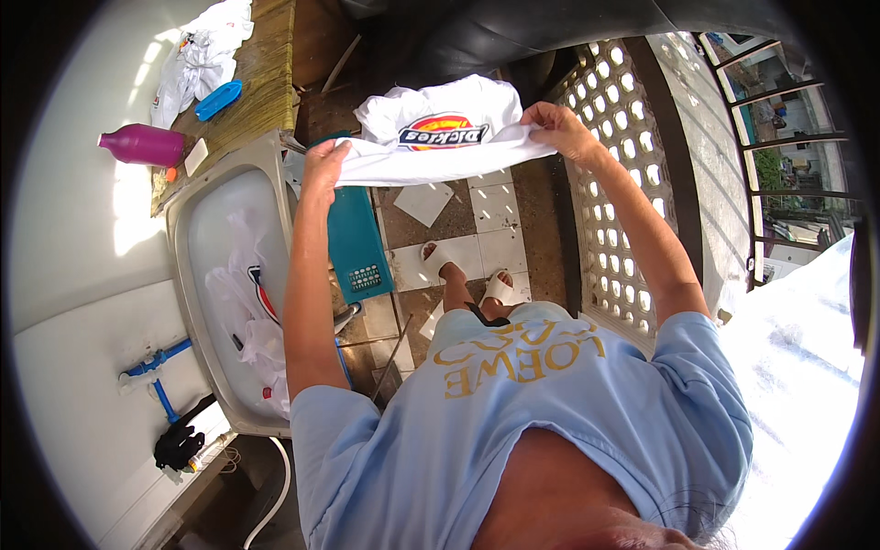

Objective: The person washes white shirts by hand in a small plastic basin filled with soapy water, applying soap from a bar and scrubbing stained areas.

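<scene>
The left hand (323,171) is closed on one end of a white shirt (445,134), and the right hand (561,133) pinches the other end. In the head view, the shirt is out in front of the person, between the two hands. Its long side goes from left to right, and the right end is a little higher in the picture. The near edge looks pulled straight, and the rest is bunched up behind it. A bright patch on the cloth is upside down.

The big grey tub (203,238) is on the person's left. The left hand is nearer to it, just past its rim, and the right hand is well apart from it. In the tub there is cloudy water with another white cloth (243,284) in it. That cloth has a red and dark patch.

Past the far end of the tub is a worktop (266,82). It has a white bundle (197,69), a blue brush-like thing (218,99) and a purple bottle (142,145) on it. A teal tray (353,220) with holes at its near end is below the left hand. I cannot tell if anything is inside it.
</scene>
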{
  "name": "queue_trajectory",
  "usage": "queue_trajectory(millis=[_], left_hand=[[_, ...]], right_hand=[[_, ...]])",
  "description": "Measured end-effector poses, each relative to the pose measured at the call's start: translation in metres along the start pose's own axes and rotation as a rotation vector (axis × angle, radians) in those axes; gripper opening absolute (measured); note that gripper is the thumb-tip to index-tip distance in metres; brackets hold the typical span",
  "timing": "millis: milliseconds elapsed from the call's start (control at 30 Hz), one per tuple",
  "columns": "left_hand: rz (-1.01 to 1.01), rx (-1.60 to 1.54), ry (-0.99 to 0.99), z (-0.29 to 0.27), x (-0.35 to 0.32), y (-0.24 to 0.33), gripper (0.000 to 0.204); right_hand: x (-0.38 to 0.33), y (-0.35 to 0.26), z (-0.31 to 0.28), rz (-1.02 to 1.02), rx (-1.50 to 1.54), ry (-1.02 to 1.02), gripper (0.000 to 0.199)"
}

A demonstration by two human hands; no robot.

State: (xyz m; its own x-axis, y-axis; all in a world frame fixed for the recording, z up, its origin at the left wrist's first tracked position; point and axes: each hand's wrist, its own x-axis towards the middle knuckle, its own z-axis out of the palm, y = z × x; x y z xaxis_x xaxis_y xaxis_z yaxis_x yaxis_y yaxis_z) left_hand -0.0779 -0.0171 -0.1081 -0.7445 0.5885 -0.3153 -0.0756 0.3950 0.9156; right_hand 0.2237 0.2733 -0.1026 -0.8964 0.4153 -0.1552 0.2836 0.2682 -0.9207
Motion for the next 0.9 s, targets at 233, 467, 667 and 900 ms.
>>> queue_trajectory(millis=[233,467,667,900], left_hand=[[0.063,-0.815,-0.144,-0.039,0.025,0.093,0.039],[0.288,-0.730,-0.523,-0.053,0.018,0.157,0.048],[0.323,-0.705,-0.608,-0.064,0.001,0.176,0.048],[0.236,-0.696,-0.158,-0.052,-0.032,0.179,0.053]], right_hand=[[0.052,-0.069,-0.074,-0.103,0.463,0.255,0.019],[0.052,-0.156,-0.101,-0.224,0.553,0.287,0.026],[0.053,-0.159,-0.111,-0.268,0.565,0.248,0.027],[0.042,-0.156,-0.106,-0.226,0.659,0.296,0.026]])
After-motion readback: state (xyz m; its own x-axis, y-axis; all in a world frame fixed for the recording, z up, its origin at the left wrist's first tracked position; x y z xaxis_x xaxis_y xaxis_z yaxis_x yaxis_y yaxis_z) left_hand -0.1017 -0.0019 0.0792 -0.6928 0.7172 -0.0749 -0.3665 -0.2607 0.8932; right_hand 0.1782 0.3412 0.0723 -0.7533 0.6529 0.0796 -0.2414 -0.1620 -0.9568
